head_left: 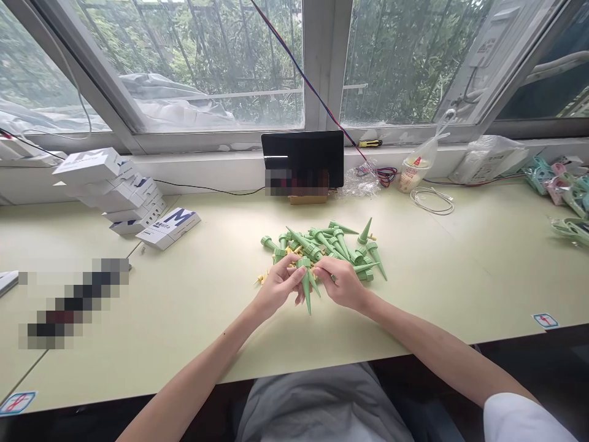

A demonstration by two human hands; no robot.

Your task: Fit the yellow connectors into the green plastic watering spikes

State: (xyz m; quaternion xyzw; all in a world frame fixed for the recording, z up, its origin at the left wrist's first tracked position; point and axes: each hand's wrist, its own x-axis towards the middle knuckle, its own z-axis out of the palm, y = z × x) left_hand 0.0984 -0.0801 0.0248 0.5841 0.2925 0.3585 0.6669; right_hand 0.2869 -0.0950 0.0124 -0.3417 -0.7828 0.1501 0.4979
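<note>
My left hand [278,287] is closed around a green plant watering spike [306,288], its ribbed cap up and its point toward me. A second green spike shows just behind it, partly hidden. Close by on the right, my right hand [340,281] is closed in a pinch at the cap's side; what its fingers hold, if anything, is too small to make out. Beyond both hands lies a loose pile of green watering spikes [343,242] with ribbed caps. Small yellow pieces [261,278] are scattered among them and at the pile's left edge.
White boxes [92,164] are stacked at the left, with one box [169,228] lying in front. A dark screen [304,161] stands at the back. Right of it are a bagged cup [413,172], a white cable [432,202] and pastel plastic items [564,184].
</note>
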